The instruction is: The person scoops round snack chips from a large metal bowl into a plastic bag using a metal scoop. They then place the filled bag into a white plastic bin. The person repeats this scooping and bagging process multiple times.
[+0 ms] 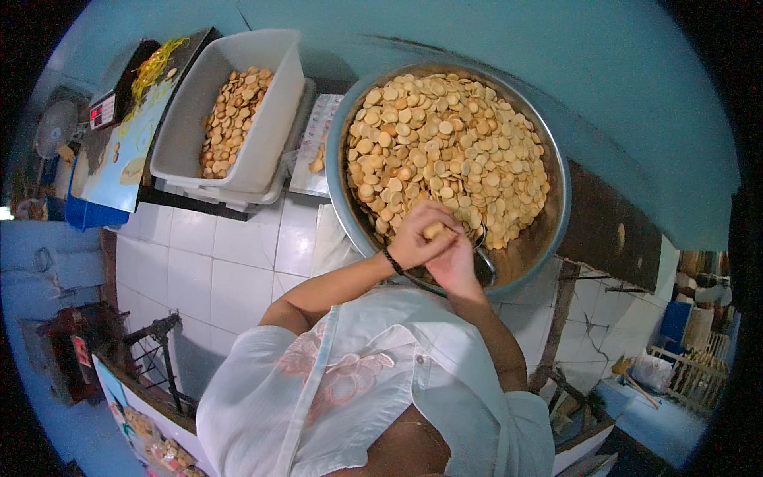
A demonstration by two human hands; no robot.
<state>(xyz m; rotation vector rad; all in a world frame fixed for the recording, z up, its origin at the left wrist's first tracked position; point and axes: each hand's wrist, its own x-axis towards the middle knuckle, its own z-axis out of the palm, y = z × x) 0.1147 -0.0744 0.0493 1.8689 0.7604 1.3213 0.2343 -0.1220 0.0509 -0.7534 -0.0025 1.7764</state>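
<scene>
A large round metal basin is heaped with small round flat biscuits. Over its near edge my two hands meet. My left hand, with a dark braided band at the wrist, is curled around at least one biscuit. Touching it from the right is my right hand; its fingers are partly hidden, so what it grips cannot be told. Beside that hand a metal handle or rim curves up inside the basin.
A translucent plastic bin with browner biscuits stands left of the basin. Between them lies printed plastic packaging. Farther left are a digital scale, yellow ties and a blue crate. A wall rises behind the basin.
</scene>
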